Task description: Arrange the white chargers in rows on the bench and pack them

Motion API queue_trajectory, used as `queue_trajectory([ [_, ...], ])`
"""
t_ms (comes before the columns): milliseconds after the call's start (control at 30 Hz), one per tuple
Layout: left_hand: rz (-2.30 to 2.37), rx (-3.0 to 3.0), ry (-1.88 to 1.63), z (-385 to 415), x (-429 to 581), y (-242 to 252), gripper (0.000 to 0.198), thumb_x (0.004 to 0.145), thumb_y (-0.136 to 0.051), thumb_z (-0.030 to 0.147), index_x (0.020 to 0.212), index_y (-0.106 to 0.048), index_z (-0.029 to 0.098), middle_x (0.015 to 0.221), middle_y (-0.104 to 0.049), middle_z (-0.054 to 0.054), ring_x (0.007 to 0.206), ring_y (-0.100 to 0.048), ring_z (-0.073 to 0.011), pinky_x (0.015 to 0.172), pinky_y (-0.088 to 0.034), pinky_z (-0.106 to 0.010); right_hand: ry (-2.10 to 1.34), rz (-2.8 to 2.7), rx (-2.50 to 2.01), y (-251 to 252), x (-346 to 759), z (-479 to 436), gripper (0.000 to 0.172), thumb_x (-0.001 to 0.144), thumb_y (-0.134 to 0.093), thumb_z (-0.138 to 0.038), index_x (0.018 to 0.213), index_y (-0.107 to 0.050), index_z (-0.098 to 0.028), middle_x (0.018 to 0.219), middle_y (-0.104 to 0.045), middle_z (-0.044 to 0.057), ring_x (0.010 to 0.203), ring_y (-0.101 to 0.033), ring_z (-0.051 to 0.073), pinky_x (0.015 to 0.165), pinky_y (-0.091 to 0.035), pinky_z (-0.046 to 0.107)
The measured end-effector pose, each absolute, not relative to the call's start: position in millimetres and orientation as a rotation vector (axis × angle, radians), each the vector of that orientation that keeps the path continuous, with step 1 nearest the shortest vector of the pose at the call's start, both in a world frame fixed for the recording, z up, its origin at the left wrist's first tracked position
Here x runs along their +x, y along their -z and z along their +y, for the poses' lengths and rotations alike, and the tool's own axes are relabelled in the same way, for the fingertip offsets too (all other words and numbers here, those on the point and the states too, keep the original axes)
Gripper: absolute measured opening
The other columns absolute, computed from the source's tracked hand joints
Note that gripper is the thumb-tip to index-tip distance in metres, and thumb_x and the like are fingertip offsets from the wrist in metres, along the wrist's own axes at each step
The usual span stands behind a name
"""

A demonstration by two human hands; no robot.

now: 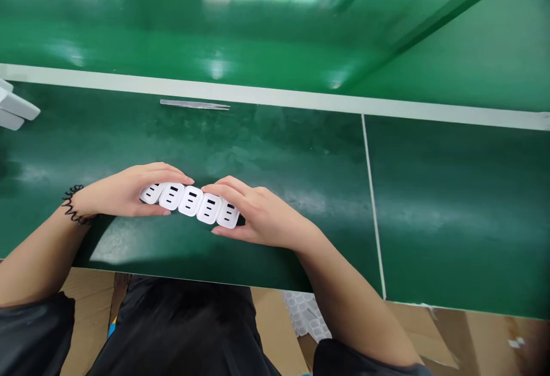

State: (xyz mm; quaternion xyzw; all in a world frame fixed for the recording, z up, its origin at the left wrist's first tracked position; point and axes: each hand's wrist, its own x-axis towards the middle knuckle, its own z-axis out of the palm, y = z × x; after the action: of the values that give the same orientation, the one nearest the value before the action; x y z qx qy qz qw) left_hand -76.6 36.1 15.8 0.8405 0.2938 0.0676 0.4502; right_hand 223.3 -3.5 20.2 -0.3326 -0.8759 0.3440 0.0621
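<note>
On the near left of the surface, we are holding a row of five white blocks, left hand and right hand curling part-closed around its ends, perhaps risking a buckled middle if we are squeezing unevenly.

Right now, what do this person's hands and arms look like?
The left hand and right hand are both bare, with no gloves. A thin, curly black band, like a springy coil, sits just behind the left hand; no band shows on the right. The left sleeve and right sleeve are black and stop well short of the hands.
</note>
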Motion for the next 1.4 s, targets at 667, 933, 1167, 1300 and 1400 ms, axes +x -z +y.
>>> queue_trajectory([
  [667,0.737,2.091,-0.045,37.2,-87.8,-28.3,0.058,0.086,-0.07,0.043,0.141,-0.053,0.031,0.138,-0.059,-0.008,0.122,-0.058,-0.0261,0.102,-0.051,-0.037,-0.742,-2.655,-1.003,-8.8,211.1,-16.1,0.063,0.095,-0.05,-0.059,0.141,-0.043,-0.017,0.122,-0.068,0.011,0.073,-0.067,0.016,0.052,-0.041,0.026],
  [933,0.745,2.075,-0.066,37.0,-83.6,-29.6,0.054,0.086,-0.07,0.044,0.137,-0.057,0.03,0.132,-0.063,-0.008,0.118,-0.061,-0.0252,0.099,-0.052,-0.036,-0.733,-2.639,-1.011,-10.0,210.5,-16.2,0.065,0.092,-0.051,-0.065,0.137,-0.049,-0.018,0.114,-0.071,0.011,0.071,-0.066,0.016,0.056,-0.042,0.027],
  [1167,0.742,2.062,-0.093,35.9,-86.3,-29.6,0.055,0.085,-0.07,0.043,0.137,-0.056,0.032,0.134,-0.062,-0.006,0.119,-0.059,-0.025,0.098,-0.05,-0.036,-0.658,-2.613,-0.984,-5.9,207.6,-16.8,0.06,0.092,-0.054,-0.062,0.132,-0.052,-0.017,0.113,-0.073,0.01,0.072,-0.068,0.017,0.058,-0.045,0.027],
  [1300,0.736,2.057,-0.093,35.3,-86.4,-28.6,0.057,0.086,-0.07,0.043,0.139,-0.054,0.033,0.135,-0.061,-0.005,0.12,-0.058,-0.0248,0.1,-0.047,-0.036,-0.633,-2.599,-0.987,-5.4,205.8,-17.1,0.055,0.092,-0.057,-0.058,0.128,-0.054,-0.017,0.11,-0.075,0.009,0.07,-0.067,0.016,0.056,-0.046,0.027],
  [1400,0.727,2.053,-0.086,35.0,-87.6,-27.7,0.057,0.086,-0.07,0.043,0.14,-0.053,0.033,0.135,-0.061,-0.005,0.123,-0.056,-0.0253,0.101,-0.045,-0.035,-0.614,-2.604,-0.989,-5.5,205.2,-16.6,0.05,0.093,-0.059,-0.053,0.127,-0.055,-0.017,0.109,-0.075,0.008,0.071,-0.068,0.016,0.056,-0.046,0.027],
])
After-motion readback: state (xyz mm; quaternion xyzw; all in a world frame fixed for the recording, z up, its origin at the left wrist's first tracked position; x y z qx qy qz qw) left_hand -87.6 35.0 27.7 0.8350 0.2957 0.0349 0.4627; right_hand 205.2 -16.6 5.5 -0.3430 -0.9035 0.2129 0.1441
